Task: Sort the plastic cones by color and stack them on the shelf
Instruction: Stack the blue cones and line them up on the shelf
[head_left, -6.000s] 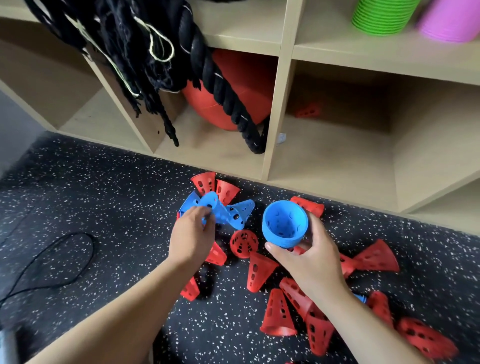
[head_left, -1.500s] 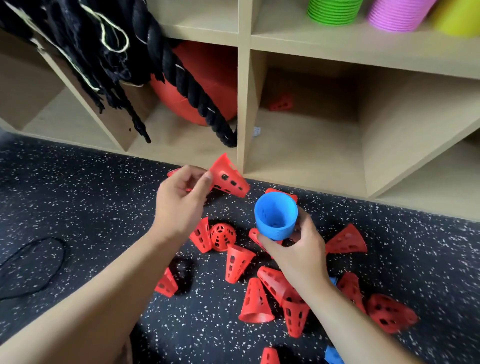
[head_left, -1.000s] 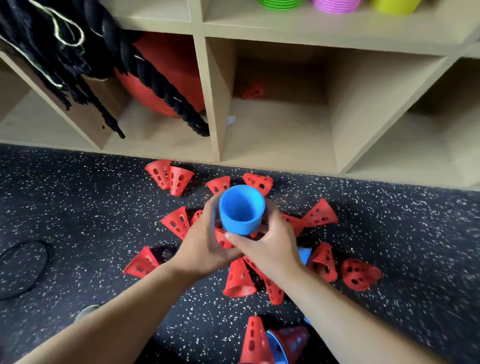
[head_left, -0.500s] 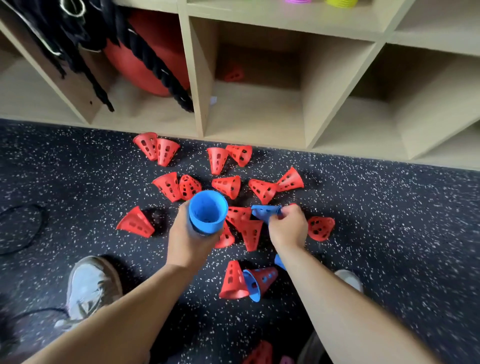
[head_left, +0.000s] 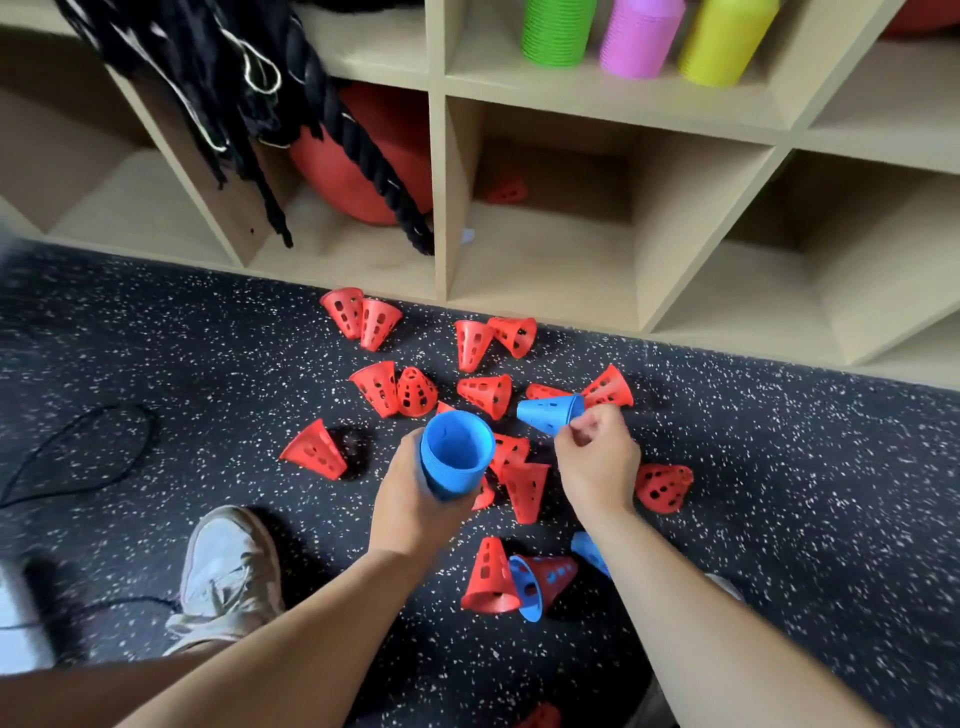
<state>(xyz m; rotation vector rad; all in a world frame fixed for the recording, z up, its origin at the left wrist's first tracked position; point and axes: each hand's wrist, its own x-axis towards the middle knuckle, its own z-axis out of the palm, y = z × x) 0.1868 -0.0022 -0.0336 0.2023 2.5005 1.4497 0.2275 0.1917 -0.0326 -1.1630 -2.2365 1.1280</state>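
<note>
Blue cone coming up off the floor, blue stack waiting to take it!

Left hand (head_left: 415, 499) is wrapped round the blue cone stack (head_left: 456, 457), wide mouth up. Just right of that stack, the right hand (head_left: 597, 462) pinches a single blue cone (head_left: 550, 414) by its wide rim, tip pointing back toward the stack. Red cones (head_left: 485, 395) lie scattered on the speckled floor (head_left: 182, 364) all around the stack. Nearer the person than the stack, another blue cone (head_left: 524, 587) sits nested with a red one. Beyond the stack, the wooden shelf (head_left: 439, 197) already carries green, pink and yellow stacks (head_left: 558, 31). These look light, thin and perforated, likely a bit flexible. A rim pinch should do, and nesting may need a firm push.
</note>
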